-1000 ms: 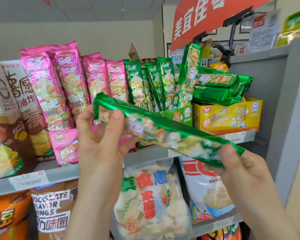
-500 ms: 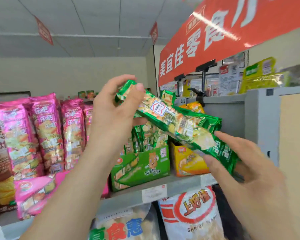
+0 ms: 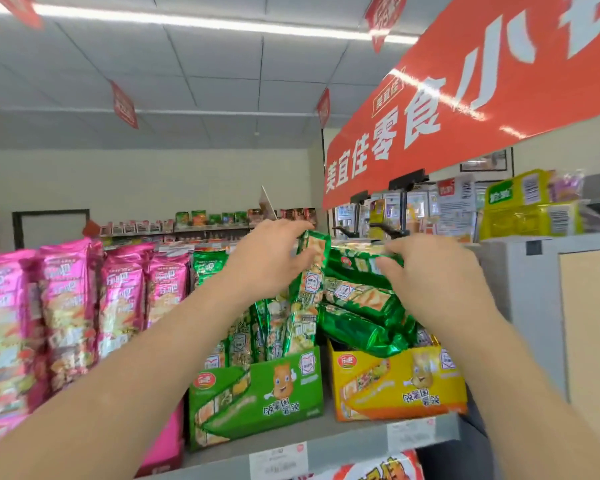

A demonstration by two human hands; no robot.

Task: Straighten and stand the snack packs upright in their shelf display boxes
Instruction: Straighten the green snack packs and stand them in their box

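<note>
Two hands work above the green display box (image 3: 257, 393): the left hand (image 3: 271, 258) pinches the top of an upright green pack (image 3: 309, 282) standing in it, while the right hand (image 3: 430, 268) grips the topmost of the green packs (image 3: 357, 306) stacked flat over the yellow box (image 3: 399, 386) beside it. Best to seat the upright pack's foot squarely inside the box before letting go, then lift the flat one clear rather than drag it, since the stack looks likely to slide.

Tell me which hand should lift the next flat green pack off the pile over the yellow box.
Right. The right hand already touches the top flat green foil pack piled above the yellow cardboard display box. The left hand is occupied, pinching the upright green pack over the green box.
</note>
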